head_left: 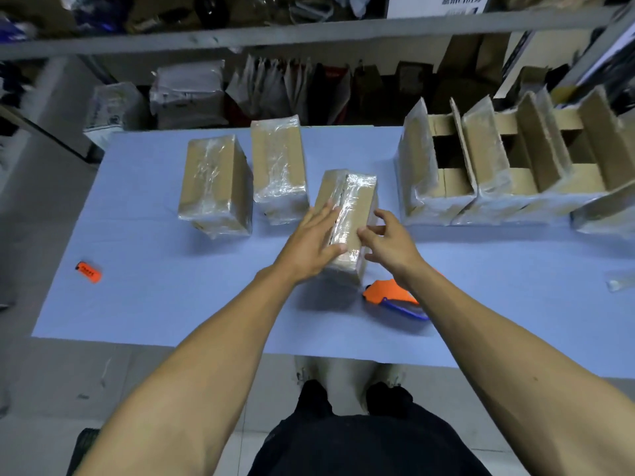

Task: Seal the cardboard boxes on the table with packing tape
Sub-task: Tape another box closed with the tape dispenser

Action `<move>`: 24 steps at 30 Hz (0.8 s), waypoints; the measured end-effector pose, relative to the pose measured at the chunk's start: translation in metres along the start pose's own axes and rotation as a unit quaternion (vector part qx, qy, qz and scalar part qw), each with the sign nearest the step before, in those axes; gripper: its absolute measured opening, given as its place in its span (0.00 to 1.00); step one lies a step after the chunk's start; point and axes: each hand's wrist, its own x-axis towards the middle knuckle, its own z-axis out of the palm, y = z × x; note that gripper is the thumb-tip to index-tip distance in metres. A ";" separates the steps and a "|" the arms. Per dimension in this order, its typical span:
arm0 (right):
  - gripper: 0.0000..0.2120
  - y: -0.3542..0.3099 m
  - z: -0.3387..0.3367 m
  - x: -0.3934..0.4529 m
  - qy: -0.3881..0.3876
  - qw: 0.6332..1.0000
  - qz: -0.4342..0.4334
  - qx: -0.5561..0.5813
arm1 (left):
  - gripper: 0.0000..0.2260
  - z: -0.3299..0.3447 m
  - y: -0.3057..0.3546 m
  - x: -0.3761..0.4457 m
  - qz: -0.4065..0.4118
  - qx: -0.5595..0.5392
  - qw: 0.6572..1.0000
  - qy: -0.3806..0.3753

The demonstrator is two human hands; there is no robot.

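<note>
Biggest thing here is the blue table (171, 304), and the row of open boxes (498, 173) at its far right end isn't taped yet. Two sealed boxes (214, 183) sit just left of the middle box (347, 214), which is in front of the person. The left hand (309, 242) lies flat on its top with straight fingers, and the right hand (388, 245) hovers loosely open at its side, holding nothing. The tape dispenser (391, 297) lies just behind that box, under the right wrist, so an elbow could knock it off the table. A small orange cutter (88, 271) sits way off to the left.

Both bare forearms reached toward twelve o'clock. The left hand (314, 240) lay flat, fingers straight. At its three o'clock, the right hand (388, 240) hovered, fingers loosely curled.
</note>
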 end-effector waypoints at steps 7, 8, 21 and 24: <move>0.41 -0.006 0.012 -0.001 0.044 0.998 0.051 -0.003 | 0.30 -0.008 -0.003 -0.004 0.074 0.159 0.980 -0.090; 0.39 -0.004 0.014 0.000 0.047 0.998 0.045 -0.010 | 0.30 -0.005 0.000 -0.006 0.057 0.170 0.979 -0.096; 0.38 0.000 -0.008 -0.007 0.102 0.953 -0.081 -0.273 | 0.40 0.005 -0.002 -0.010 0.079 0.275 0.949 -0.131; 0.35 0.018 -0.010 -0.026 0.125 0.954 -0.104 -0.250 | 0.39 0.004 -0.005 -0.008 0.075 0.285 0.948 -0.121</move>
